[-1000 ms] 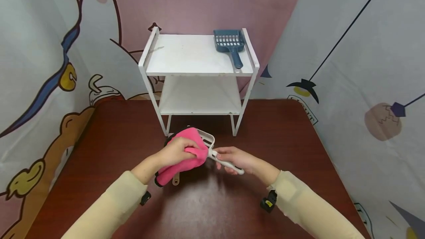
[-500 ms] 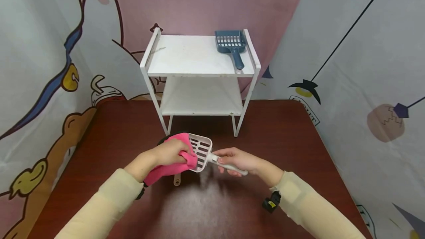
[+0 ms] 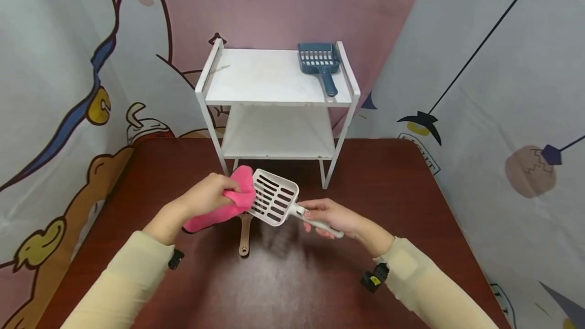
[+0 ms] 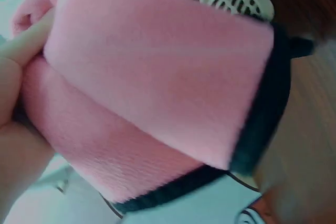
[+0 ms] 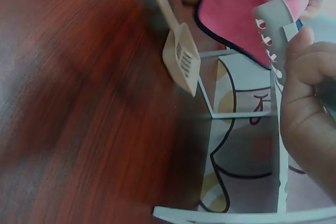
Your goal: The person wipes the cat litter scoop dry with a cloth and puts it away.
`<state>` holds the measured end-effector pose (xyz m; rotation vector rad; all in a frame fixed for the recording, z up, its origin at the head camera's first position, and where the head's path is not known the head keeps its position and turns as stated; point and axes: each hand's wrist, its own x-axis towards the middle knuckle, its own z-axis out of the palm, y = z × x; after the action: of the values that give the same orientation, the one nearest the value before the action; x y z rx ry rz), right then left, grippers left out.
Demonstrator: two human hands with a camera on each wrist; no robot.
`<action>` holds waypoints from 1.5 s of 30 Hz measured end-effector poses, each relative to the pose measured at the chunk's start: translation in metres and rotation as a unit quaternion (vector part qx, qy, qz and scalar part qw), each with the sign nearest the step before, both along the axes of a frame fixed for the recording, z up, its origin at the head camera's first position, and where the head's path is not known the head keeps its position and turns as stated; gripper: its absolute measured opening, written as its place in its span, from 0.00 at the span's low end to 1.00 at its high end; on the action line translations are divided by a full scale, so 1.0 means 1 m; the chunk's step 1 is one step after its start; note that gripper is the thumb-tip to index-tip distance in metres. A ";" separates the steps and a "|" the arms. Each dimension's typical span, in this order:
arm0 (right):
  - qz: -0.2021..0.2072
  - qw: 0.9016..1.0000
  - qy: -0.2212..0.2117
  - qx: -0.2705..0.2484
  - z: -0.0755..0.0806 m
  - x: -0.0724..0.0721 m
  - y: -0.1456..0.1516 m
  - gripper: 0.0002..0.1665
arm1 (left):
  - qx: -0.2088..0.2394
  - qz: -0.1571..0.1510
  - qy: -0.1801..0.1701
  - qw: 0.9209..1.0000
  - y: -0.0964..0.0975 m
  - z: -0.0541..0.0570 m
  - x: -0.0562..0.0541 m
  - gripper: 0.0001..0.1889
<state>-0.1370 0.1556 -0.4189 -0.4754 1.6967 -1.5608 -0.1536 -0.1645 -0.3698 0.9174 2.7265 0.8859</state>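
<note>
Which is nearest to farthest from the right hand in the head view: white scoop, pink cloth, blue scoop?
From the right hand:
1. White scoop, its handle held in that hand.
2. Pink cloth, left of the scoop, in the left hand.
3. Blue scoop, on the rack's top shelf.
</note>
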 end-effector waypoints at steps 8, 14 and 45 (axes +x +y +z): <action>-0.003 0.999 -0.001 0.040 -0.005 0.000 0.001 0.26 | 0.073 0.060 -0.023 0.995 -0.002 0.003 -0.007 0.07; 0.010 0.997 0.012 0.079 -0.003 0.006 -0.016 0.24 | 0.105 0.044 -0.035 0.993 0.030 -0.008 -0.004 0.08; 0.020 0.996 0.039 0.074 -0.008 0.001 -0.001 0.25 | 0.089 0.149 0.079 0.982 0.020 -0.001 -0.011 0.06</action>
<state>-0.1357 0.1548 -0.4274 -0.4968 1.8364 -1.3923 -0.1650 -0.1444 -0.3707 0.6389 3.0148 1.1710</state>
